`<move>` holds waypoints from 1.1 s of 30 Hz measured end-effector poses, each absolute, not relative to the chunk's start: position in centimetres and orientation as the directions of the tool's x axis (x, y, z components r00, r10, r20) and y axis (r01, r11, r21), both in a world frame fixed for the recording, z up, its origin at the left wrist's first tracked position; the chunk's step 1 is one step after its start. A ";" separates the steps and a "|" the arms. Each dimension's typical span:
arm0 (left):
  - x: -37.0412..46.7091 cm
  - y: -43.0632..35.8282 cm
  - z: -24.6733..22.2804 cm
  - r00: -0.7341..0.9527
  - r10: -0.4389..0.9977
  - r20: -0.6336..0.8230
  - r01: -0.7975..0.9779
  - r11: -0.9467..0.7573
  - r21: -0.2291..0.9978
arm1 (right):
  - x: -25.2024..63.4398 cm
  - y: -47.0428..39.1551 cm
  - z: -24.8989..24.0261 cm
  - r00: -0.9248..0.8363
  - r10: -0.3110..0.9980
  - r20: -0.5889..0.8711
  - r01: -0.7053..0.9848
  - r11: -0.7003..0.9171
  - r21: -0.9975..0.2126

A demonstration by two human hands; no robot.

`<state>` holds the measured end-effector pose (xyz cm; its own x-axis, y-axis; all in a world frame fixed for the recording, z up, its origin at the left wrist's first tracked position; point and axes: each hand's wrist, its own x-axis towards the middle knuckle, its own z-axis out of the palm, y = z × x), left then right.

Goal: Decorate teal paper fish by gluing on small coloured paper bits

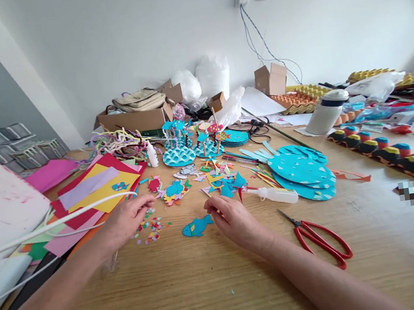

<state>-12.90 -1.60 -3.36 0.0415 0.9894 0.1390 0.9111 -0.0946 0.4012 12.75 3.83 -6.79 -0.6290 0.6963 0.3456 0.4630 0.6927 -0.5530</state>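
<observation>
A blue paper fish [197, 226] with a small yellow band lies flat on the table between my hands. My right hand [235, 220] is just right of its tail, fingers pinched on a thin pale stick [205, 192] that points up and left. Above the scattered paper dots [151, 229], my left hand [131, 218] has its thumb and fingers drawn together; whatever they hold is too small to make out. More cut-out paper fish [174, 190] in several colours lie beyond the hands. A white glue bottle [278, 195] rests on its side to the right.
Red-handled scissors [321, 241] lie at right, near my forearm. Blue painted discs [301, 170] overlap behind them. Coloured paper sheets [92, 186] and a white cable [65, 219] are at left. Fish on stands [179, 156], a small upright bottle [152, 155] and a cardboard box [136, 119] stand farther back.
</observation>
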 end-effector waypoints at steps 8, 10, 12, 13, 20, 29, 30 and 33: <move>-14.4 -0.6 -4.3 0.178 0.984 -0.017 0.972 -0.173 0.158 | 12.7 3.9 -7.3 -0.686 0.651 0.324 0.445 0.728 -0.522; -14.7 -0.5 -4.4 0.178 0.984 -0.028 0.975 -0.172 0.142 | 12.7 3.9 -7.4 -0.695 0.641 0.325 0.441 0.737 -0.513; -15.0 -0.4 -4.4 0.171 0.985 -0.027 0.978 -0.167 0.122 | 12.8 4.0 -7.5 -0.700 0.638 0.320 0.439 0.739 -0.511; -15.2 -0.3 -4.4 0.166 0.986 -0.023 0.980 -0.163 0.112 | 12.8 4.0 -7.5 -0.701 0.638 0.320 0.439 0.739 -0.511; -16.5 0.6 -5.2 0.153 0.988 0.001 0.986 -0.153 0.064 | 12.9 3.9 -7.1 -0.712 0.605 0.356 0.405 0.769 -0.495; -16.2 0.6 -5.2 0.242 0.970 -0.026 0.969 -0.241 0.048 | 12.9 3.3 -6.9 -0.730 0.549 0.406 0.344 0.809 -0.477; -16.0 0.6 -5.3 0.251 0.968 -0.023 0.967 -0.250 0.047 | 12.9 3.4 -6.9 -0.727 0.551 0.410 0.345 0.809 -0.476; -15.8 0.8 -5.8 0.271 0.962 -0.015 0.962 -0.271 0.036 | 12.9 3.5 -6.8 -0.714 0.558 0.423 0.350 0.808 -0.474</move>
<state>-15.77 0.80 -5.82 0.2712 0.9624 -0.0152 0.9620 -0.2705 0.0359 12.90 3.52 -6.81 -0.7142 0.5578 0.4229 0.3502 0.8079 -0.4740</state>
